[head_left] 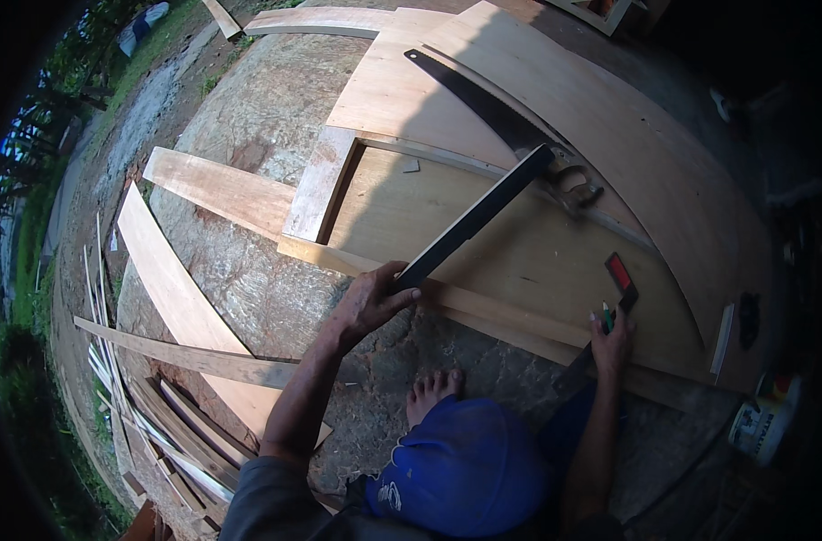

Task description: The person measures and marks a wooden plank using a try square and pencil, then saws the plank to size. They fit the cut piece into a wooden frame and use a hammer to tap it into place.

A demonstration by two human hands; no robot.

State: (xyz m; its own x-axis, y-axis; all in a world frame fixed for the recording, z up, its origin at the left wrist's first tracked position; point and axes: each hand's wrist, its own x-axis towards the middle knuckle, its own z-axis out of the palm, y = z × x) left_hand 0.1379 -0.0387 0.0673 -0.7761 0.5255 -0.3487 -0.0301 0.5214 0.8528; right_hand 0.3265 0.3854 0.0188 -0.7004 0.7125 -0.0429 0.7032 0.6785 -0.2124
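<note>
My left hand (372,298) is closed around the near end of a long, narrow wooden strip (478,214) with a pale edge and a dark side. Its far end slants up and right over a framed wooden panel (393,212). At the panel's near right side, my right hand (613,338) grips a try square (621,278) with a red inset in its dark body. A green pencil (607,317) sticks out between the same fingers. A handsaw (483,97) rests beyond the strip, partly across thin plywood, its handle (575,185) toward the right.
Large plywood sheets (645,149) spread behind the panel. Loose boards (190,279) and thin strips (113,383) lie at the left on the stone-like ground (266,298). A white tub (761,428) stands at the right. My bare foot (433,395) is near the panel.
</note>
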